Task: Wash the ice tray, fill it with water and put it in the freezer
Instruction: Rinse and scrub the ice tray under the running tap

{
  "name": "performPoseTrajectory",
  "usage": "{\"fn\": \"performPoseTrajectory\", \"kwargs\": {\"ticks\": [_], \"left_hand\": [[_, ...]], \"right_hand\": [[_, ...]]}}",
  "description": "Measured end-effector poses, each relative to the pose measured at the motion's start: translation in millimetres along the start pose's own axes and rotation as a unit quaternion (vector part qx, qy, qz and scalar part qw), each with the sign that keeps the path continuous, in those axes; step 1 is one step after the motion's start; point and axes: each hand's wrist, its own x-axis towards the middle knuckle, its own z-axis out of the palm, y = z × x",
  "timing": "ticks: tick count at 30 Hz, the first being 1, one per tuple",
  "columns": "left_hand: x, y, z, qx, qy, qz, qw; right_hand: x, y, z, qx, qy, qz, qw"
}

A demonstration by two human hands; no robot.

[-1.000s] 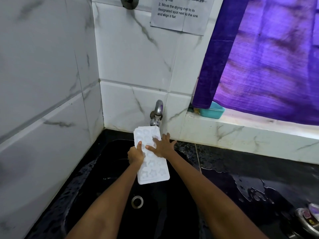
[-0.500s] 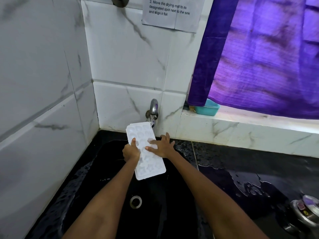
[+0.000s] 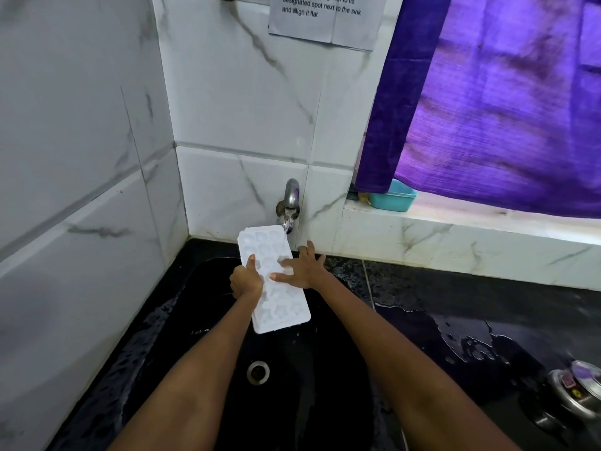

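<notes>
Head view: white ice tray is held over the black sink, tilted, far end up just beside the tap, near end lower and pointing toward the drain. Cavity side faces up.

Left hand grips the tray's left long edge about mid-length, fingers curled under, thumb on top. Right hand lies flat on the tray's top face from the right side, fingers spread and straight, fingertips on the cavities, not wrapped around anything. Hands are near each other, the tray's width between them; the tray's near half sticks out below both hands, the far part above them.

Can't tell whether water is running from the tap; spout sits at the tray's far right corner.

Counter right of the sink is wet, with puddles. Teal tub sits on the ledge under the purple curtain. Steel lidded pot at lower right edge. Printed note taped to the tiled wall above the tap.
</notes>
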Motion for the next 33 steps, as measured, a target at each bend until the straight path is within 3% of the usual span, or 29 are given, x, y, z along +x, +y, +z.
{"fn": "performPoseTrajectory", "kwargs": {"ticks": [5, 9, 14, 17, 20, 22, 24, 26, 28, 30, 33], "left_hand": [[1.4, 1.6, 0.0, -0.015, 0.004, -0.004, 1.0], [3.0, 2.4, -2.7, 0.003, -0.005, 0.01, 1.0], [2.6, -4.0, 1.4, 0.001, -0.005, 0.009, 1.0], [3.1, -4.5, 2.5, 0.013, -0.01, 0.014, 1.0], [5.8, -7.2, 1.8, -0.014, 0.006, 0.001, 1.0], [7.6, -4.4, 1.3, -0.062, 0.013, -0.024, 0.998], [9.5, -3.7, 2.2, -0.118, 0.004, -0.047, 0.992], [10.2, -7.8, 1.2, -0.197, -0.055, -0.075, 0.976], [8.9, -15.2, -6.2, -0.274, -0.18, -0.122, 0.937], [9.9, -23.3, -18.0, -0.283, -0.282, -0.156, 0.904], [12.8, -34.1, -28.4, -0.278, -0.335, -0.171, 0.884]], "right_hand": [[-0.2, -6.0, 1.3, -0.037, 0.044, 0.0, 0.998], [-1.6, -0.7, -1.5, 0.045, 0.005, -0.003, 0.999], [1.3, 4.3, 0.6, -0.055, 0.02, -0.019, 0.998], [0.4, 5.6, -1.9, 0.023, -0.001, -0.023, 0.999], [-1.1, 8.0, 1.0, 0.011, 0.072, -0.037, 0.997], [-2.5, 4.7, 9.5, 0.105, 0.116, -0.029, 0.987], [-2.3, 1.0, 14.1, 0.252, 0.102, 0.009, 0.962], [-1.7, 1.9, 13.7, 0.346, 0.051, 0.05, 0.935], [-1.0, 8.6, 12.6, 0.358, 0.033, 0.07, 0.93], [-2.2, 14.4, 10.5, 0.361, 0.029, 0.065, 0.93], [1.2, 17.5, 4.3, 0.345, 0.041, 0.028, 0.937]]}}
